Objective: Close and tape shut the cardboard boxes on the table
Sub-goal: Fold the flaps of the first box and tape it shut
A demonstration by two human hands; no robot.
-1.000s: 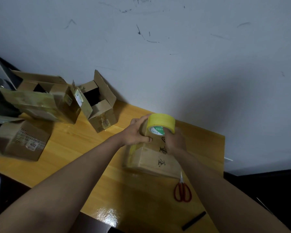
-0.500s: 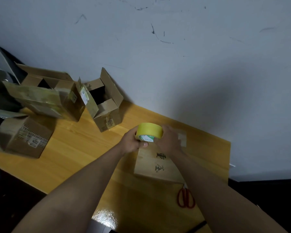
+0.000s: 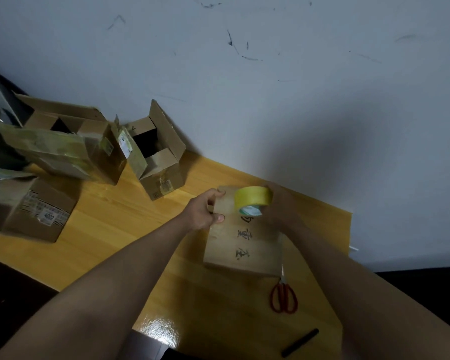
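Observation:
A closed cardboard box (image 3: 244, 245) with black handwritten characters lies flat on the wooden table (image 3: 120, 222). My left hand (image 3: 203, 211) grips the box's far left corner, thumb on top. My right hand (image 3: 281, 206) holds a yellow tape roll (image 3: 252, 198) against the box's far end. An open box (image 3: 161, 157) with raised flaps stands near the wall. A larger open box (image 3: 70, 141) stands left of it, and a closed labelled box (image 3: 34, 209) sits at the table's left edge.
Red-handled scissors (image 3: 283, 294) lie just in front of the handwritten box. A black marker (image 3: 300, 342) rests near the table's front edge. The white wall (image 3: 270, 100) runs along the table's far side. Dark objects crowd the far left.
The box went from tilted up to lying flat on the table. The tape roll shifted from my left side toward the right, now over the box's far end. My left hand moved onto the box corner.

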